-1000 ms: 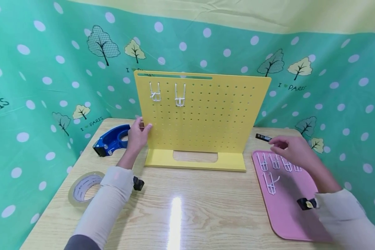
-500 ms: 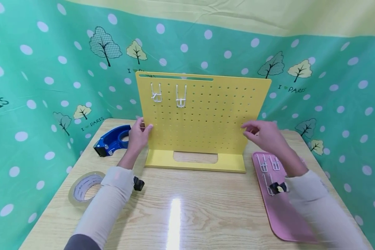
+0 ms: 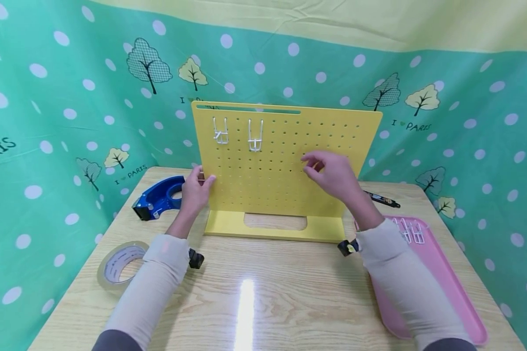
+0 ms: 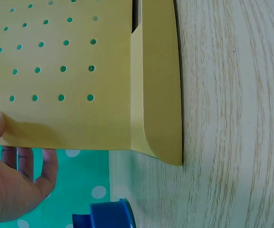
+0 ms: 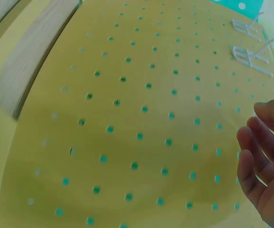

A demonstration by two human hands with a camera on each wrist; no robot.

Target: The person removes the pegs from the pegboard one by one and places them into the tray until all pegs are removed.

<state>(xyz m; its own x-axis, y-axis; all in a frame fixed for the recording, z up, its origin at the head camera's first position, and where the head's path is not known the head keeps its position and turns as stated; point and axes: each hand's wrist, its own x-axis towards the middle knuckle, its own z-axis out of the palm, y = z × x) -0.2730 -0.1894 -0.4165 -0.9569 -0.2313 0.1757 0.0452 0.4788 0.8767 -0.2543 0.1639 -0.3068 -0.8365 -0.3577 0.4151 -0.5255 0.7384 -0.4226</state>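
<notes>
A yellow pegboard [image 3: 285,161] stands upright on its base at the middle of the table. My left hand [image 3: 196,190] grips its left edge, thumb on the front and fingers behind, as the left wrist view also shows. Two white wire hooks hang at the upper left: a shorter hook [image 3: 221,130] and a longer hook [image 3: 255,135]. In front of the board's right half is my right hand [image 3: 331,174], its fingers loosely bent. Nothing shows between thumb and fingers in the right wrist view, where they stand apart.
A pink tray [image 3: 443,278] at the right bears several white wire hooks [image 3: 417,231], partly hidden by my right arm. A black pen [image 3: 382,199] lies behind it. At left are a blue tape dispenser [image 3: 158,196] and a tape roll [image 3: 122,265].
My right hand has moved left from above the pink tray to in front of the pegboard. The left hand keeps its grip on the board's edge.
</notes>
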